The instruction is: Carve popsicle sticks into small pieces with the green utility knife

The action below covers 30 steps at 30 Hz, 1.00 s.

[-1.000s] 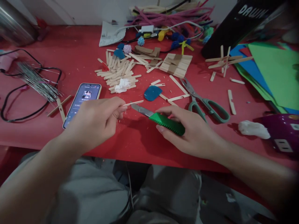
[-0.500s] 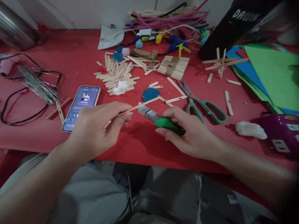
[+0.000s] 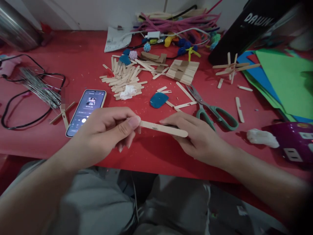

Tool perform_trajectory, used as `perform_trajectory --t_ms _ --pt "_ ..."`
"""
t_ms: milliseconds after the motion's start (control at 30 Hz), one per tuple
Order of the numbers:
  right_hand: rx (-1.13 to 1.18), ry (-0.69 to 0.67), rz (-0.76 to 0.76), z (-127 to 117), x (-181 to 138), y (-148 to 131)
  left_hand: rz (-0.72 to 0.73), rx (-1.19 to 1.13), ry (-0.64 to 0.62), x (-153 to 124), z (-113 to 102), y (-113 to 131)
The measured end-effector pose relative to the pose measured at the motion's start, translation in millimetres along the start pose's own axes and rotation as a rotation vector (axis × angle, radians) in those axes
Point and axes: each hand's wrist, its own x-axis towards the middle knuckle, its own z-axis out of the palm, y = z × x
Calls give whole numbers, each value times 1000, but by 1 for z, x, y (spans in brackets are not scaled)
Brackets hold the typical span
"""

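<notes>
My left hand [image 3: 114, 130] pinches one end of a wooden popsicle stick [image 3: 168, 130] between thumb and fingers. The stick points right, its flat face towards me, with a small dark mark near the middle. Its free end passes in front of my right hand [image 3: 195, 133]. The right fingers are curled low over the table around the utility knife, which is nearly all hidden; only a dark sliver shows under them, and neither blade nor green handle can be seen. Beyond the hands lie a blue flat piece [image 3: 158, 100] and green-handled scissors [image 3: 211, 109].
A pile of popsicle sticks [image 3: 127, 78] lies at the back centre, beside a joined stick panel [image 3: 183, 70]. A phone [image 3: 86, 109] is left of my left hand. Coloured paper [image 3: 281, 78], a black bottle [image 3: 244, 29] and a purple power strip [image 3: 293, 140] stand or lie right.
The knife blade has come away from the stick and gone out of sight under my right hand. My left hand has turned the stick flat face up, its free end lower and further right.
</notes>
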Motion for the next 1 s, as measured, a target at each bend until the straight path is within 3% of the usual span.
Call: perform_trajectory --t_ms 233,500,1000 --pt "189 -45 39 -3 -2 0 12 -17 -10 0 0 1" --pt "212 -51 2 -1 -1 1 26 -19 -127 -3 -4 3" --pt "101 -48 -31 1 -3 -1 87 93 -14 -5 8 1"
